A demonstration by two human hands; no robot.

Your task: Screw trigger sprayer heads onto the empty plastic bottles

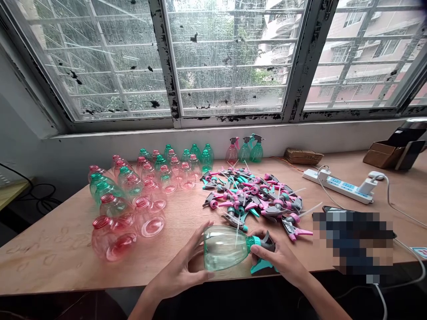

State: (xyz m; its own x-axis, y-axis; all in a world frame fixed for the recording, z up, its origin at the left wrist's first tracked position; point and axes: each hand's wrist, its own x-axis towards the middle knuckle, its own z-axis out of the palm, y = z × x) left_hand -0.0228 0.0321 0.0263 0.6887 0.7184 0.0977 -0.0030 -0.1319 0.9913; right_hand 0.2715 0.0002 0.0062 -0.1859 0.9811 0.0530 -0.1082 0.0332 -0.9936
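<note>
A clear green spray bottle (225, 249) lies sideways in the air over the table's front edge, its base toward the left. My left hand (182, 262) is closed around the base end, thumb below and fingers above. My right hand (278, 255) grips the grey and teal spray head (265, 242) at the bottle's neck, with the teal trigger pointing down. The head's collar sits against the neck; whether it is tight I cannot tell. Just beyond the bottle lies a pile of pink, teal and grey spray heads (253, 195) with thin white tubes.
Several open pink and green bottles (150, 191) stand at the left. Three bottles with spray heads (245, 151) stand by the wall. A white power strip (340, 184), cables, a cardboard box (380, 153) and a blurred-out dark object (356, 240) are on the right.
</note>
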